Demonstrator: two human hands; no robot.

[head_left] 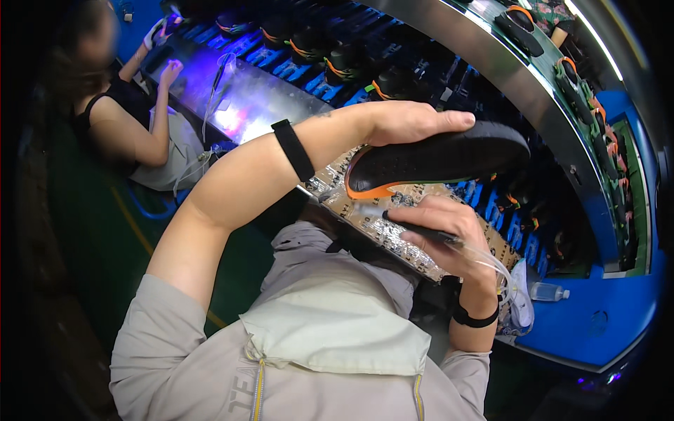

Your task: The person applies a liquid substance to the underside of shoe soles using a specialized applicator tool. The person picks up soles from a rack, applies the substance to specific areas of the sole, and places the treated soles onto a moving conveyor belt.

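Note:
My left hand (414, 123) is closed around a black shoe sole (449, 156) with an orange and green rim, its thumb lying along the upper edge. The sole is held up over the bench, tilted, with its black inner face toward me. Below it, my right hand (453, 228) grips a dark-handled brush (421, 229) from which clear thin tubes (484, 256) run back past the wrist. The pale brush tip (366, 209) is blurred and sits just under the sole's orange end; whether they touch I cannot tell.
A bench covered in printed brown sheeting (414, 249) lies under my hands. Beyond it, a blue-slotted rack (330, 88) carries several dark shoe parts. More soles (519, 31) ride a curved conveyor at right, near a plastic bottle (550, 291). A co-worker (133, 126) sits at left.

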